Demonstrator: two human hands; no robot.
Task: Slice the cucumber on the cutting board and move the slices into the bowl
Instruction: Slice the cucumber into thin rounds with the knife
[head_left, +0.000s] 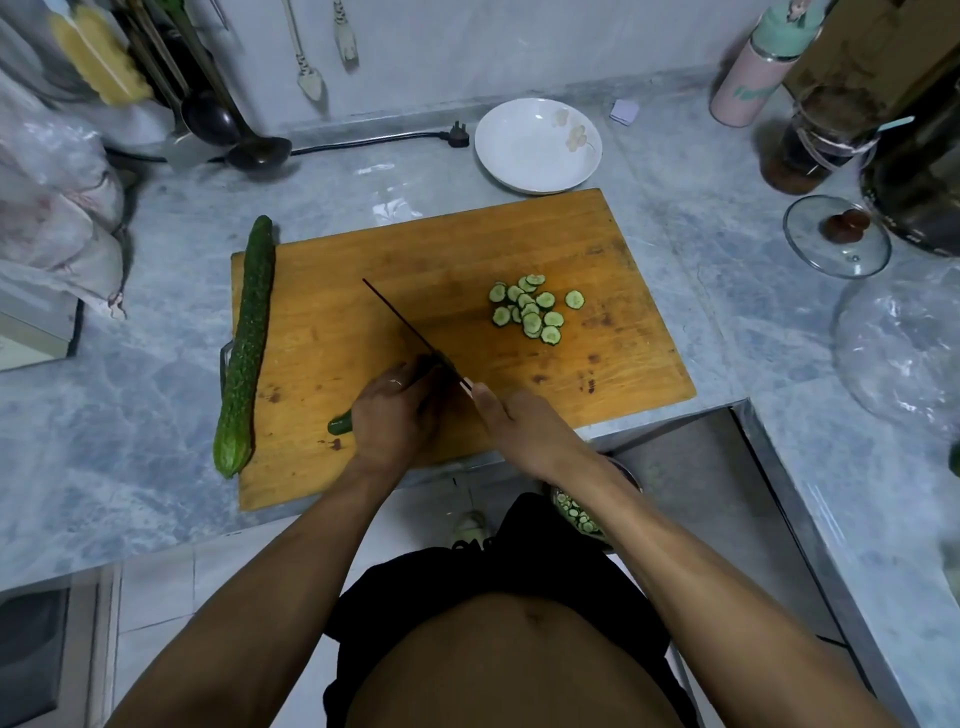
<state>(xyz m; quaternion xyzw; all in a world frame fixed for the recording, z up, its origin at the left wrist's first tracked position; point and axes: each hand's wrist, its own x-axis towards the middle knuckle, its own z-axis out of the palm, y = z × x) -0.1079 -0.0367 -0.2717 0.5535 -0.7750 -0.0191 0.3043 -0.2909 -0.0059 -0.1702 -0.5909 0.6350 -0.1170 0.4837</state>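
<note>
A wooden cutting board (426, 249) lies on the marble counter. My left hand (392, 415) holds down a short cucumber piece (340, 425) near the board's front edge; only its green end shows. My right hand (506, 415) grips the handle of a knife (397, 317) whose blade runs up and left, edge-on, beside my left fingers. A pile of several cucumber slices (530, 309) lies on the board's right half. A whole long cucumber (247, 348) lies along the board's left edge. A metal bowl (579, 512) holding slices sits in the sink under my right forearm, mostly hidden.
An empty white bowl (537, 145) stands behind the board, next to a black plug and cord (457, 136). A glass lid (836, 236), jars and a flask (753, 78) crowd the right back. Plastic bags (57, 208) and ladles sit at the left. The steel sink (727, 467) opens front right.
</note>
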